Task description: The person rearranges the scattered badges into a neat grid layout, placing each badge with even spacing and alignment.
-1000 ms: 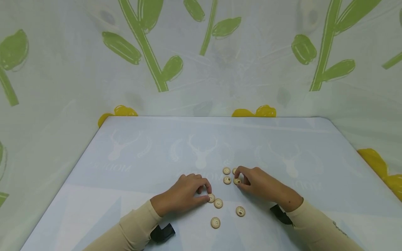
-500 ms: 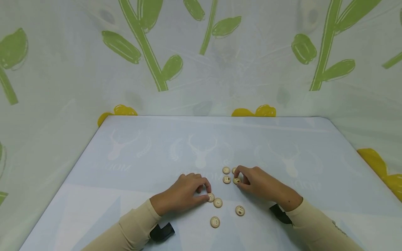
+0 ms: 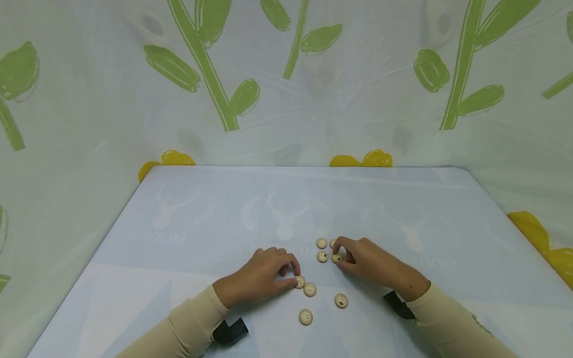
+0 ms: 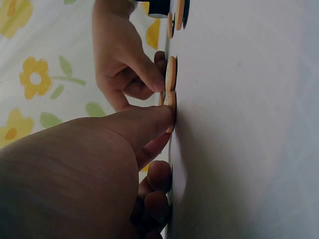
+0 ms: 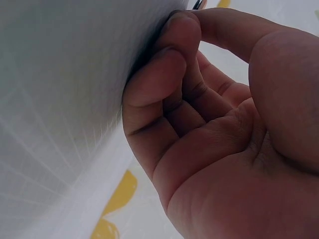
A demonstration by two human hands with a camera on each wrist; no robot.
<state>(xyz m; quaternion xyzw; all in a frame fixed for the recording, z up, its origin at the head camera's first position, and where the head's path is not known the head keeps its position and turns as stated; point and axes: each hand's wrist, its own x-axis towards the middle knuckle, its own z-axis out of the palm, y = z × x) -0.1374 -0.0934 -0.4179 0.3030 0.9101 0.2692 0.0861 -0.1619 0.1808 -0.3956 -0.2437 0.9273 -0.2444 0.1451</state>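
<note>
In the head view my left hand [image 3: 263,276] pinches a small round wooden disc [image 3: 300,282] with a printed face between thumb and index finger, on the table. A second disc [image 3: 310,289] lies right against it. The left wrist view shows the held disc [image 4: 171,103] partly behind my thumb, with the neighbouring disc [image 4: 171,73] beyond it. Farther right, my right hand [image 3: 369,261] pinches another face disc [image 3: 336,258], part of a close two-by-two group. Its neighbours are a left disc [image 3: 322,256], a back-left disc [image 3: 321,243] and a partly hidden back-right disc [image 3: 333,243].
Two more discs lie nearer the body: one front disc [image 3: 306,317] and one with a dark-mouthed face, the right disc [image 3: 341,301]. The pale blue table [image 3: 224,209] has faint deer-head prints. Behind it hangs a white curtain [image 3: 358,109] with green leaves.
Both hands keep their pinch on their discs with almost no movement. The whole head view shifts very slightly to the left.
</note>
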